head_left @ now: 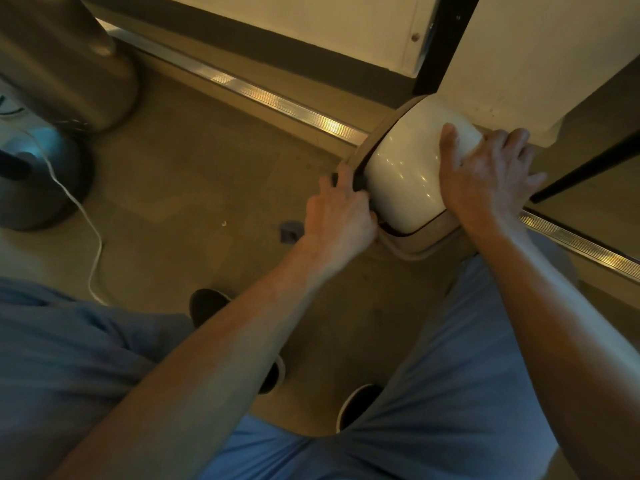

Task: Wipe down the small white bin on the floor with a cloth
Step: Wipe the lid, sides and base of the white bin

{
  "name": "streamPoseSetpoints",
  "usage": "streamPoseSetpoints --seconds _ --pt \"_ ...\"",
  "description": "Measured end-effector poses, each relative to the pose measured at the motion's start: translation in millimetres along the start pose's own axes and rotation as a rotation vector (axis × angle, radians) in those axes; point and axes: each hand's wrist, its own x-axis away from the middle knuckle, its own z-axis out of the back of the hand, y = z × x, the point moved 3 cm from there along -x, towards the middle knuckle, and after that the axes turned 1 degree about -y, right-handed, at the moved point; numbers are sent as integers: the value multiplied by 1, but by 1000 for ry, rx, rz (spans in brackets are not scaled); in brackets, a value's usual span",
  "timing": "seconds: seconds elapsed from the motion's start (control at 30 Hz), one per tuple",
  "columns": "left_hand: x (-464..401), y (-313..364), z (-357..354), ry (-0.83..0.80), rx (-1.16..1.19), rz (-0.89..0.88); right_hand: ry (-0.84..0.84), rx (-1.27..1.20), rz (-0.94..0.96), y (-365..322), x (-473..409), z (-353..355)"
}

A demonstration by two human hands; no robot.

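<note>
White bin (405,168) at 1 o'clock, right hand (485,171) spread flat on it, left hand (341,209) pinching dark cloth (360,181) at its rim.

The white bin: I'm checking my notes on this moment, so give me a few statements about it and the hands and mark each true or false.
1. The right hand lies on the white bin. True.
2. The left hand is raised clear of the bin. False: it is at the bin's left edge, fingers curled on something dark.
3. A white cable lies on the floor. True.
4. The bin stands in the middle of the open floor. False: it sits against the wall, beside a metal floor strip.
</note>
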Motion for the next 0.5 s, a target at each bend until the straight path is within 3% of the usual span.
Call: streamPoseSetpoints --seconds 0.33,0.5 --pt "33 9 -15 -29 182 -155 0 -11 14 2 2 0" --pt "22 -19 5 221 372 -38 2 -16 1 1 1 0"
